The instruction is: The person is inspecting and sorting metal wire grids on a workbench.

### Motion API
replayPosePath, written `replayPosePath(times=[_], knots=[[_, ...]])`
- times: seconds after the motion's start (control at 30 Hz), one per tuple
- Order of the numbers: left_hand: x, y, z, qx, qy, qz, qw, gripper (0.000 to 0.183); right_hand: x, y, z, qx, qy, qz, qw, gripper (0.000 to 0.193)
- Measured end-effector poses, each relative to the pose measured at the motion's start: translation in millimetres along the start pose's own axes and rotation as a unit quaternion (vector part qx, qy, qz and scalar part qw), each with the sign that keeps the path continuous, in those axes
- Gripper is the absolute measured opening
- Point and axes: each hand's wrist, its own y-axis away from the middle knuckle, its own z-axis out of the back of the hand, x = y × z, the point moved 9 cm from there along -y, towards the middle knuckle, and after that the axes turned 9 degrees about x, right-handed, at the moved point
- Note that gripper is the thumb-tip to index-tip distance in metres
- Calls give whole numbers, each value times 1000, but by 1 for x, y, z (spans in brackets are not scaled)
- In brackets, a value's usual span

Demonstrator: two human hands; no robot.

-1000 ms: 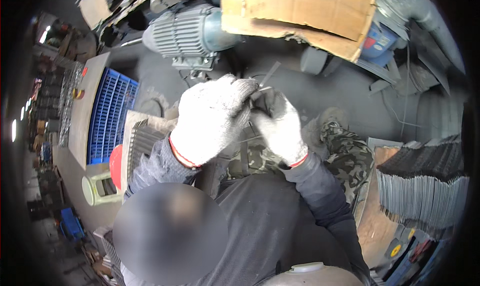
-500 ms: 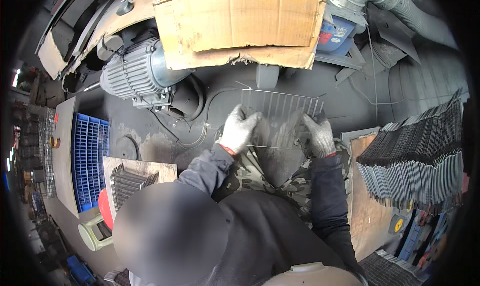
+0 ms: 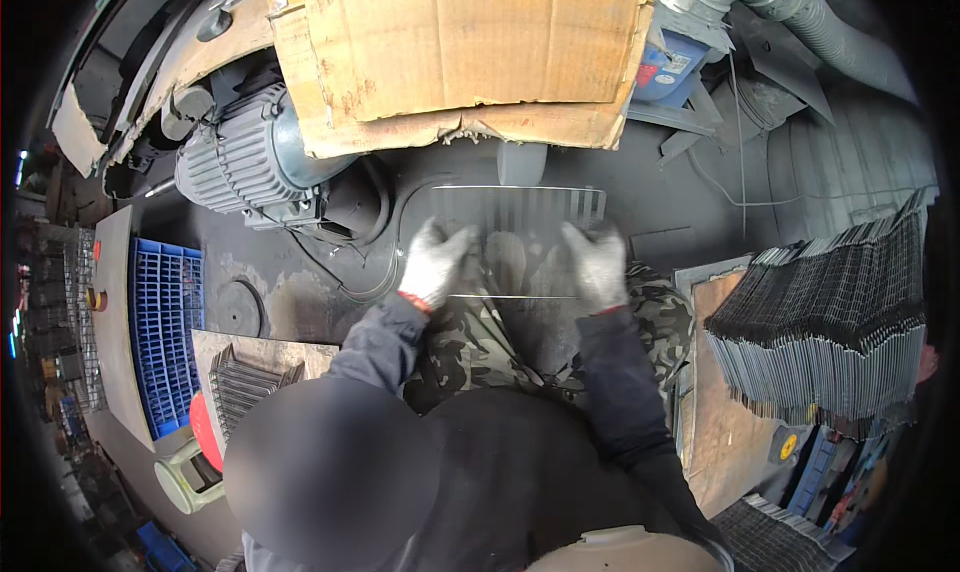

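Between my two gloved hands is a rectangular wire rack (image 3: 520, 188) with thin parallel bars, blurred by motion. My left hand (image 3: 436, 262), in a whitish work glove, is closed on its left side, thumb pointing inward. On the opposite side my right hand (image 3: 598, 264), gloved alike, grips the rack's right edge. The rack is held out in front of my knees, below a torn cardboard sheet (image 3: 470, 52). Camouflage trousers (image 3: 465, 342) show under its near edge.
A tall stack of wire racks (image 3: 820, 322) stands on a board at the right. Leftward are a grey electric motor (image 3: 240, 157), a blue plastic crate (image 3: 168, 327) and a smaller pile of racks (image 3: 245, 387) on a board. A ribbed duct (image 3: 825, 32) runs at the upper right.
Both hands have shifted left with the wire rack, and its far edge now lies more level. The surroundings have also slid slightly left in the view.
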Motion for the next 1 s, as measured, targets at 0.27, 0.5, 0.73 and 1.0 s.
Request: replayPosePath(times=[0.27,0.5,0.73,1.0], knots=[[14,-3,-28,-4,1,-22,1000,25,26,-4,29,0,81,-20,997,18],[-5,18,38,-58,-4,-1,998,13,-7,-10,-44,52,-33,43,997,15],[25,-20,-63,21,-23,14,999,27,26,3,64,-38,18,46,998,18],[18,20,56,-63,37,-14,997,15,-29,-27,-45,56,57,103,991,26]])
